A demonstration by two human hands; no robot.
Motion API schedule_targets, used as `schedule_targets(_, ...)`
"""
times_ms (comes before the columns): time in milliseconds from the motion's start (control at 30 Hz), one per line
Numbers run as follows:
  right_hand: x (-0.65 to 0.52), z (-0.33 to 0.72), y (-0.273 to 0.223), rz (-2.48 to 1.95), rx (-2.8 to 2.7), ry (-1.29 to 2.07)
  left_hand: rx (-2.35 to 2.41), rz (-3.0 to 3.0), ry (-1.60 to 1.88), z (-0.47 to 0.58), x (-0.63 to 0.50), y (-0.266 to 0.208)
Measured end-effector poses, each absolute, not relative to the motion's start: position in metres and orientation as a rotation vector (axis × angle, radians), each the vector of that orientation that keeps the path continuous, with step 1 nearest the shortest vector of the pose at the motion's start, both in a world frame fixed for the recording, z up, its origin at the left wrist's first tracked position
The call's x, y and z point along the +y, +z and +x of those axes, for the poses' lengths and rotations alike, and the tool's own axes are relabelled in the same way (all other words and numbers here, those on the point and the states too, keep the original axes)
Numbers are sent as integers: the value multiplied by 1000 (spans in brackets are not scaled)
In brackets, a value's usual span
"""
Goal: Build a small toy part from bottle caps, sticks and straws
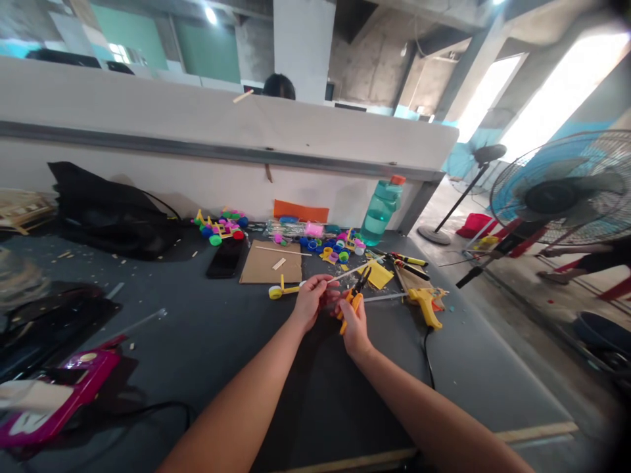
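Fingers, left hand (pixel 309 299): pinching thin stick (pixel 349 272) slanting away rightward; I log right hand (pixel 357 328), gripping orange-handled pliers (pixel 359 292), beside it.

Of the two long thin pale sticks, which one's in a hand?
The held stick, pinched in the left hand. The other stick lies across the brown cardboard, touched by neither hand.

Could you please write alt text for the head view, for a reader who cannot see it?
A person's left hand holds a thin pale stick and the right hand holds orange-handled pliers over a dark table. Around them are a yellow glue gun, colourful plastic pieces, a cardboard sheet and a teal bottle.
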State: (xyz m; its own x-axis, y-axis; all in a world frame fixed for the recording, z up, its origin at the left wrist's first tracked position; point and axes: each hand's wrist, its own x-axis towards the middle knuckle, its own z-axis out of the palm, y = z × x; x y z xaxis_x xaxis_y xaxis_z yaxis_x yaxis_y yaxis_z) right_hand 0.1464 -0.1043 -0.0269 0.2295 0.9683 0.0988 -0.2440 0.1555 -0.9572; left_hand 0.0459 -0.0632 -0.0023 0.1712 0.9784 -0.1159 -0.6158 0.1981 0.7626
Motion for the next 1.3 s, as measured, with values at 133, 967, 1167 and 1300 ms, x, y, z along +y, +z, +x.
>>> schedule_targets(133,-108,145,-22,-1046,-1034,1029,675,651,1249,46,-64,-2)
schedule_targets(967,-114,143,-28,-1150,-1132,922,681,741,1290,48,-67,-9)
schedule_targets(1167,-114,145,-30,-1186,-1208,887,680,751,1277,47,-65,-9)
schedule_targets(1300,-114,145,-29,-1158,-1265,905,735,775,1255,46,-65,-9)
